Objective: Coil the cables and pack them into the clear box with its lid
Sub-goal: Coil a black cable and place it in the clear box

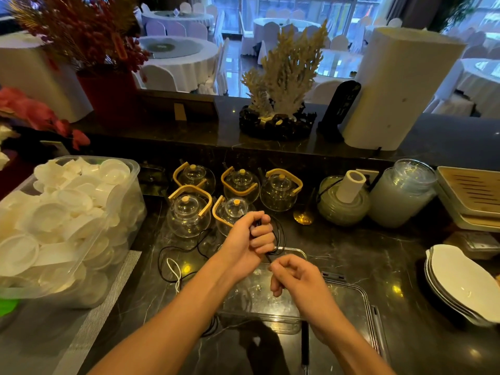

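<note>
Glass teapots (232, 196) behind black cable (278, 234)

A: You get cool daylight from the windows (292, 12) at the top; the dark counter (378, 255) below sits dim.

B: Any glare for you?

A: Small warm spots glint on the counter and on the glass teapots (189, 215). Your forearms cast a soft shadow near the bottom edge.

B: Sharpness?

A: The centre looks fairly crisp to you. Straight lines bow at the edges, and the corners go soft.
</note>
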